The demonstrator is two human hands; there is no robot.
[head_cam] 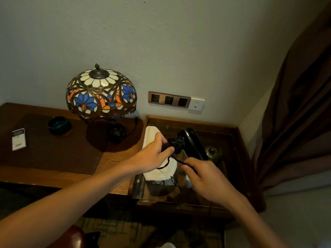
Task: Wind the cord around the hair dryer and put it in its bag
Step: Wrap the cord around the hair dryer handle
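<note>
Two hands at work above a glass-topped surface (231, 136). Left hand (154, 154) grips the handle of a black hair dryer (192, 142), cord (176, 143) coiled several turns round it. Right hand (204, 178) pinches the loose cord. White cloth bag (157, 173) lies beneath, contents not visible. Dark green bowl (59, 124), far left; inside unclear.

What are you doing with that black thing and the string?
A person is wrapping the cord around a black hair dryer. The left hand holds the handle, where several loops already sit. The right hand pulls the loose cord. A white cloth bag lies underneath on the glass-topped table, waiting.
</note>
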